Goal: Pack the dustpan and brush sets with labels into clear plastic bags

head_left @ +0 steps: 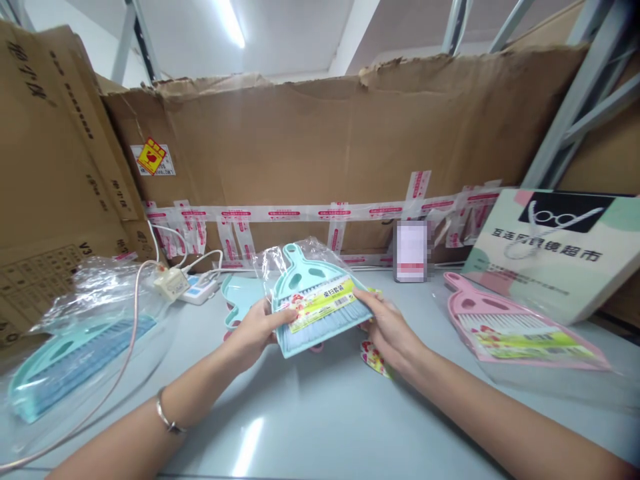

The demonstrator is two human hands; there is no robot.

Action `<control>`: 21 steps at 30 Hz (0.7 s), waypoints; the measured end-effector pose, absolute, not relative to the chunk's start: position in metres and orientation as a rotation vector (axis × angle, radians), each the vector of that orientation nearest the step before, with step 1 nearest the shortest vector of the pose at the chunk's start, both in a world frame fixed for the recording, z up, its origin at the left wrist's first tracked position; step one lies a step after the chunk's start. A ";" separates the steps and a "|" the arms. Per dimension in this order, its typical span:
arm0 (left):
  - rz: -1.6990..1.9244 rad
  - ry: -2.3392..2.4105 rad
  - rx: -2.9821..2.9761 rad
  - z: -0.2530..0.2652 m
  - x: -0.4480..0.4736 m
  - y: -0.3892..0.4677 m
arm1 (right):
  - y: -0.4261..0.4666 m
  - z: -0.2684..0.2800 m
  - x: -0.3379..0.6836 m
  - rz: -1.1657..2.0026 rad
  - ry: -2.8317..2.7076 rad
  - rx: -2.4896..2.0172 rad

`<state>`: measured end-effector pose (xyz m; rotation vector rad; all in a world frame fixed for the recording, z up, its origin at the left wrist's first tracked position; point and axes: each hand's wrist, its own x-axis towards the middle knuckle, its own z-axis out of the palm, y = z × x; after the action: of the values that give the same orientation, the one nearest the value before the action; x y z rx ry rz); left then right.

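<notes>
In the middle of the head view, a teal dustpan and brush set (pixel 313 293) in a clear plastic bag is held up above the table. My left hand (pixel 256 335) grips its left edge, thumb on the front. On its right edge, my right hand (pixel 393 328) closes with the thumb over the yellow label (pixel 325 303). Behind the set, a teal dustpan (pixel 240 290) lies partly hidden on the table. A yellow and red printed card (pixel 375 358) shows just under my right hand.
A bagged pink dustpan set (pixel 520 327) lies at right, near a printed carton (pixel 545 260). At left are a bagged teal set (pixel 75 353), a cable (pixel 134 320) and a power strip (pixel 200 288). Cardboard (pixel 300 147) walls the back, with a phone-like object (pixel 411 250) before it.
</notes>
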<state>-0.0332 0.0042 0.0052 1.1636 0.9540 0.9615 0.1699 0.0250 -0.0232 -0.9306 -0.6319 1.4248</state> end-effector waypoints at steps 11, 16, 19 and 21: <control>0.963 1.116 1.045 0.009 -0.034 0.008 | 0.028 -0.027 0.170 1.629 -0.598 -0.967; 0.853 0.862 1.163 0.017 -0.042 0.006 | 0.030 -0.027 0.172 1.568 -0.591 -0.997; 0.853 0.847 1.170 0.015 -0.044 0.006 | 0.030 -0.025 0.173 1.527 -0.600 -0.996; 0.889 0.874 1.159 0.012 -0.043 0.008 | 0.029 -0.024 0.173 1.500 -0.609 -0.998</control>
<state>-0.0428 0.0075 0.0121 1.1588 0.8740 0.8886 0.1726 0.0293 -0.0241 -0.9984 -0.6090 1.5005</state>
